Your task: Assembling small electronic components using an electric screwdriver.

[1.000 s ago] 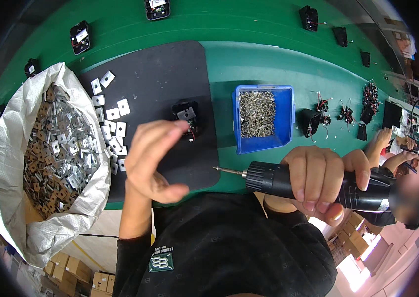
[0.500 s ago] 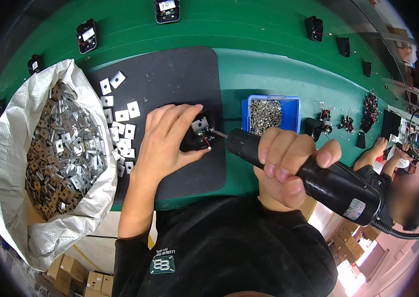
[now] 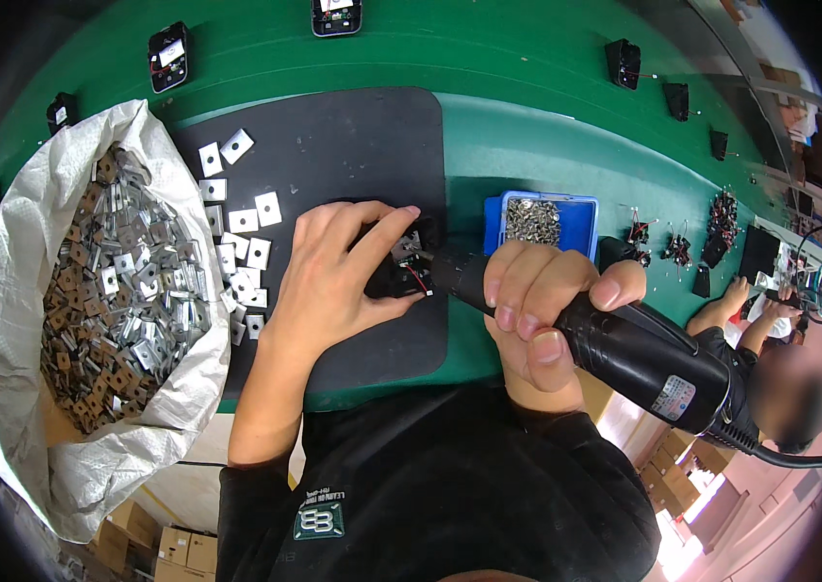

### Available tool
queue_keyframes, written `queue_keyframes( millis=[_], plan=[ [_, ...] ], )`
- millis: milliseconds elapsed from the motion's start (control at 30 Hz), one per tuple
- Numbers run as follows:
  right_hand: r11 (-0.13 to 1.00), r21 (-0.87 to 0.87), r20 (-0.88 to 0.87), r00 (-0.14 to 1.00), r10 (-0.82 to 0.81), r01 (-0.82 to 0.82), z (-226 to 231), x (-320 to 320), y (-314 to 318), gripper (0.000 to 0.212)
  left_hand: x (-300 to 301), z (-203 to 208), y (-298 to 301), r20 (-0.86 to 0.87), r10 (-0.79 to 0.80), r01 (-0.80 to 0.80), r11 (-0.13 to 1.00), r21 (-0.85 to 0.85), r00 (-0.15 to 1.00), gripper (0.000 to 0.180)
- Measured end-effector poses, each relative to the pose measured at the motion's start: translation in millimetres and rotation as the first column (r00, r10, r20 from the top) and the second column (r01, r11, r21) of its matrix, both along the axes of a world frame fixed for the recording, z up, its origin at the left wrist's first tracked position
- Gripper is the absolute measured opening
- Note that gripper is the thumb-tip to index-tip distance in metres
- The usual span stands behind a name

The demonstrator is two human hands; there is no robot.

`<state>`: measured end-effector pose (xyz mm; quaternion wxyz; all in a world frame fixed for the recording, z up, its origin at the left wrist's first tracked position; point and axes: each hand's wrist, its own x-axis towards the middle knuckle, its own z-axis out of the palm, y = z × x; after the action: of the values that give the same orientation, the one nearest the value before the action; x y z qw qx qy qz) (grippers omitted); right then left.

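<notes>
My left hand (image 3: 328,267) grips a small black plastic housing (image 3: 390,283) on the dark mat, fingers over its far side and thumb along its near side. Inside the housing are a metal plate, a circuit board and red wires. My right hand (image 3: 547,306) is wrapped round a black electric screwdriver (image 3: 639,359), held slanting with its nose toward the housing. The screwdriver's tip is at the housing's right side; whether it touches a screw is hidden. Several square metal plates with a hole (image 3: 258,254) lie left of my left hand.
A white woven sack (image 3: 3,320) full of metal plates stands at the left. Behind my right hand is a blue tray (image 3: 581,218) of screws. Black housings (image 3: 624,64) line the green bench's far side; wired parts (image 3: 678,244) lie right. A co-worker (image 3: 736,335) sits at far right.
The screwdriver has moved left, its nose now closer against the housing. My left hand and the housing have shifted slightly right in the picture.
</notes>
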<state>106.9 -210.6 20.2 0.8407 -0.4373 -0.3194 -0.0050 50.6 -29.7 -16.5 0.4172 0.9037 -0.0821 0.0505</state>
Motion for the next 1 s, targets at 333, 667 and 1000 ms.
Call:
queue_keyframes(
  millis=[333,667,1000],
  plan=[
    [0.979,-0.192,0.015,0.997,0.072,-0.068,9.9,0.5,5.5,0.031,-1.9,0.7,4.0,0.012,-0.005,0.005,1.000,-0.003,1.000,0.074],
    [0.977,-0.192,0.076,0.991,0.107,-0.091,15.7,0.8,-5.3,0.043,0.5,7.2,-2.5,0.018,0.001,-0.002,0.999,0.040,1.000,0.072],
    [0.989,-0.041,0.062,0.988,-0.140,0.142,47.0,-1.0,-83.6,0.054,51.1,13.1,-21.1,0.073,0.193,-0.191,0.981,-0.029,0.979,0.079]
  ],
)
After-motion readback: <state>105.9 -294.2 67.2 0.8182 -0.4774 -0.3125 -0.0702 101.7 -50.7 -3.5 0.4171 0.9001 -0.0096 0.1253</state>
